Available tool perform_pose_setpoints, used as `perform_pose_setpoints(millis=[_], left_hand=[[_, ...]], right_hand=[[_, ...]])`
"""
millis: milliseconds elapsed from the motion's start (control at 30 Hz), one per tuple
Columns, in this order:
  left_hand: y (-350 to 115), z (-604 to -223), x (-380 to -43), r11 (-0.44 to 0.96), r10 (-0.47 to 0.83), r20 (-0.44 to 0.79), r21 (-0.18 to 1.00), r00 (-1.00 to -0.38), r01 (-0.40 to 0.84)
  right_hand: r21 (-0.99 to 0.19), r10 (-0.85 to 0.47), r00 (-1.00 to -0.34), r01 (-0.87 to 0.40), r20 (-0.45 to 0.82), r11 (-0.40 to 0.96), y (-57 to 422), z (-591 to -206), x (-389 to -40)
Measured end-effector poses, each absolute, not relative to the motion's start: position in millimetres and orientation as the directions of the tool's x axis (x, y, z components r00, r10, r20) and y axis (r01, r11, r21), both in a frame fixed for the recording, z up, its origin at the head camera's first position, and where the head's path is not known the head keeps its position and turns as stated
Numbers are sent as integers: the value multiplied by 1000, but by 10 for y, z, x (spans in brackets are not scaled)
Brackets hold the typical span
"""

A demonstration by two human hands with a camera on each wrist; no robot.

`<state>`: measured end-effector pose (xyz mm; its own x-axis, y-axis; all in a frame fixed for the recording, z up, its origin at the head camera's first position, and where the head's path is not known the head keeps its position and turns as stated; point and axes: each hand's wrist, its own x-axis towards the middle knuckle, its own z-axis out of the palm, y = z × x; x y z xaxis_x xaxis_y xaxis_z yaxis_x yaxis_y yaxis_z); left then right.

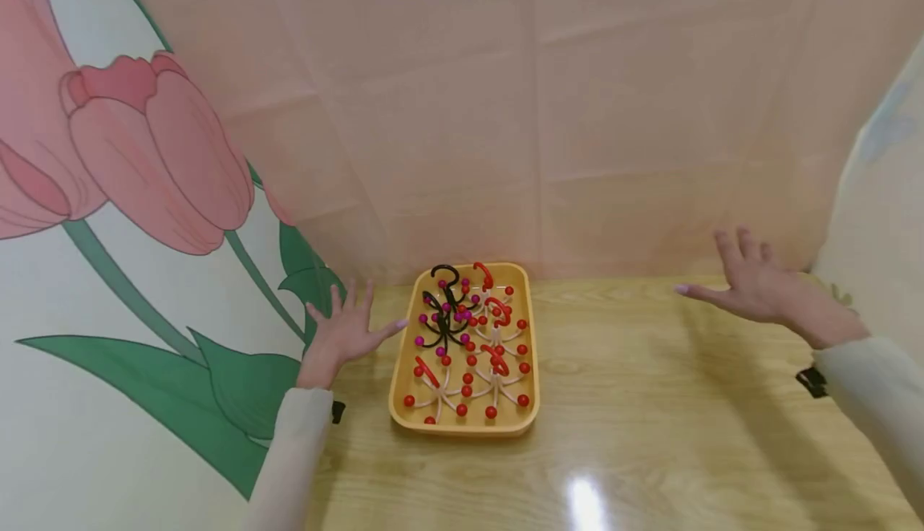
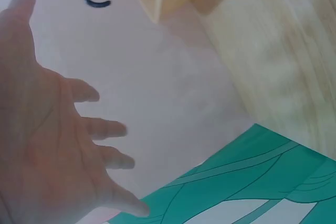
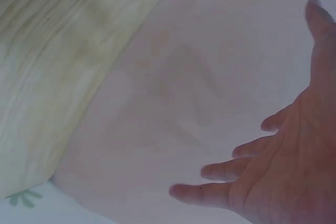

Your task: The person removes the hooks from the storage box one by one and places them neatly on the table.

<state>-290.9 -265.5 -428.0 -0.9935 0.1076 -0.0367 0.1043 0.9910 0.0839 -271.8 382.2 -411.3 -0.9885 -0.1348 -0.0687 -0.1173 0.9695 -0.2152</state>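
A yellow tray (image 1: 404, 403) stands on the wooden table and bears several spider-like pieces with hooks and ball tips. Two black pieces (image 1: 443, 324) with magenta balls lie at its back left. Several pale pieces (image 1: 496, 385) with red hooks and red balls fill the rest. My left hand (image 1: 346, 334) hovers just left of the tray, fingers spread, holding nothing; its palm also shows in the left wrist view. Far to the tray's right, my right hand (image 1: 758, 286) is raised with spread fingers and nothing in it. In the right wrist view its palm faces the camera.
A light wood table (image 1: 635, 387) extends right and in front of the tray. Behind it hangs a creased pinkish cloth (image 1: 462, 114). A tulip-printed panel (image 1: 166, 274) stands along the left, and a pale panel (image 1: 881, 186) along the right.
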Motion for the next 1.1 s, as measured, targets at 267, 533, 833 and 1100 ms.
perform_pose_setpoints(millis=[267, 533, 833, 1100], left_hand=[[-2664, -4212, -2793, 962, 160, -1, 223, -987, 156], [-2635, -4231, -2596, 891, 202, 86, 397, -976, 219], [-2587, -4371, -2413, 845, 249, 157, 446, -956, 293], [-2518, -4528, -2243, 859, 244, 120, 435, -962, 272]], right_hand=[[-266, -235, -972, -224, -7, 937, 3464, -3880, -2605], [-316, -380, -923, -379, 60, 870, 3009, -3778, -2326], [-381, -488, -866, -488, 105, 785, 2497, -3733, -2013], [-438, -538, -829, -545, 154, 715, 2154, -3803, -1911]])
